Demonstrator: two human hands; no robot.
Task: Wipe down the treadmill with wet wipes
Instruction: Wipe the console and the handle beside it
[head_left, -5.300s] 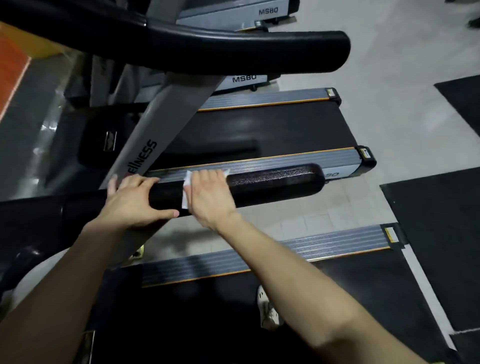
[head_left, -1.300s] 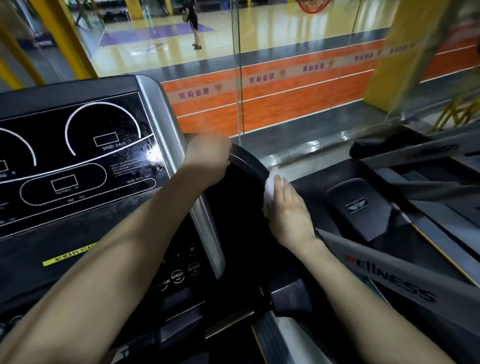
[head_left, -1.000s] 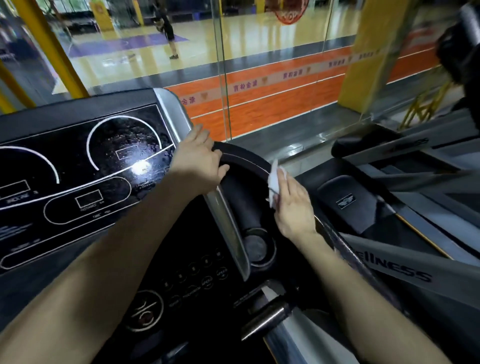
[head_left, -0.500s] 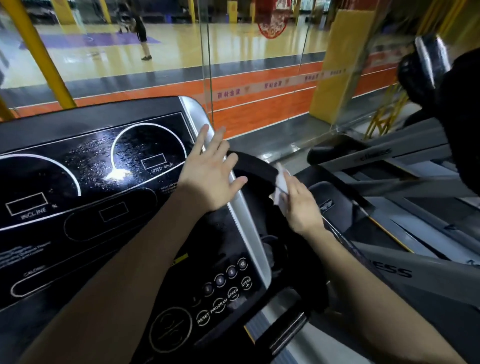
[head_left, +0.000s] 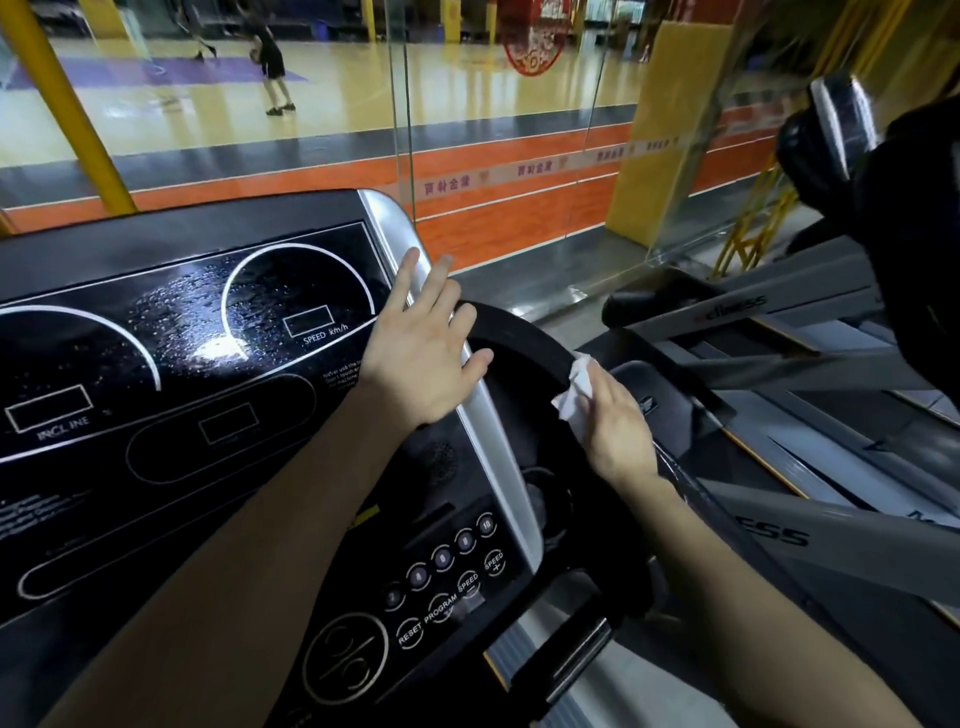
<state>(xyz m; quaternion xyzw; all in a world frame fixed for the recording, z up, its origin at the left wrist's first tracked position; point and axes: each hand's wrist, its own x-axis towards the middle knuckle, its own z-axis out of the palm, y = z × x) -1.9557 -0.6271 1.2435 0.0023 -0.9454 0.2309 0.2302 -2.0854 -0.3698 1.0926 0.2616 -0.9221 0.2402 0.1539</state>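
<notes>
Head view: the wipe (head_left: 574, 391), white and crumpled, sits under the fingers of the right hand (head_left: 618, 423) and touches the outer edge of the black handlebar (head_left: 519, 338). Those fingers lie fairly straight over it. The thumb is hidden, so I cannot tell whether they pinch or press. The left hand (head_left: 423, 353) lies flat, fingers spread and straight, on the silver edge strip (head_left: 493, 441) of the console (head_left: 208, 322). Its outer fingers reach past the strip toward the handlebar. Between the two sets of fingers the bar curves over a dark open well. Left of the left fingers, droplets speckle the console. Just right of the right fingers is a neighbouring machine's black cover (head_left: 675, 410). Beyond the fingertips stands a glass wall (head_left: 493, 130).
</notes>
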